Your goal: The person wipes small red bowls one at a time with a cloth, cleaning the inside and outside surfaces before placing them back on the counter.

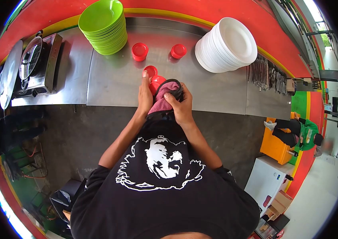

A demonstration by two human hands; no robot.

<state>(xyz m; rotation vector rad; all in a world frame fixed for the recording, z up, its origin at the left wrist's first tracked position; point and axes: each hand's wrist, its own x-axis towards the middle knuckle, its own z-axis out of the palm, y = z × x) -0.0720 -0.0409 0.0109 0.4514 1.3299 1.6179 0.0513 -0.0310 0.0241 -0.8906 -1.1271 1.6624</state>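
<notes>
Green bowls (104, 30) at eleven o'clock, white plates (226, 47) at one, red cups (158, 80) near twelve; pink cloth (162, 102), black-edged; black shirt (157, 211), white print.

Bowls (104, 30) stand left of plates (228, 46) on the counter (169, 40).

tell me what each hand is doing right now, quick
Left hand: holding small red dishware.
Right hand: closed on a pink cloth with a dark edge.
</notes>
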